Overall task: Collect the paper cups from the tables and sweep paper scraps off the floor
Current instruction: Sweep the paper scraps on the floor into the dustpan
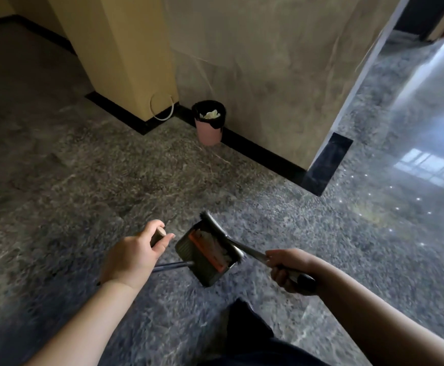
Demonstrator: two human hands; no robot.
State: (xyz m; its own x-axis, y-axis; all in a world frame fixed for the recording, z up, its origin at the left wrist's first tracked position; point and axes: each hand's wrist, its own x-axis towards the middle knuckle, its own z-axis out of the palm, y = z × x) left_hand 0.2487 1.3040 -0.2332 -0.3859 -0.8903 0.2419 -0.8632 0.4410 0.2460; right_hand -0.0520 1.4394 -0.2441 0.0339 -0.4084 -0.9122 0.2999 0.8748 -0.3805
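Grey marble floor (83, 180) lay w/ pink bin (208, 125) at wall. Dustpan (205, 256) held paper scraps (216, 247) under brush (216, 231). Left hand (133, 256) fingers gripped dustpan handle; right hand (288, 270) fingers clenched brush handle.

I see a dark dustpan (207, 256) with an orange lip held tilted above the floor, pale paper scraps (216, 247) inside, black broom (216, 228) bristles lying across them.

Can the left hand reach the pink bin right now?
Probably not. The left hand grips the dustpan handle, and the pink bin stands far ahead by the wall. Open floor lies between, so walking closer should do.
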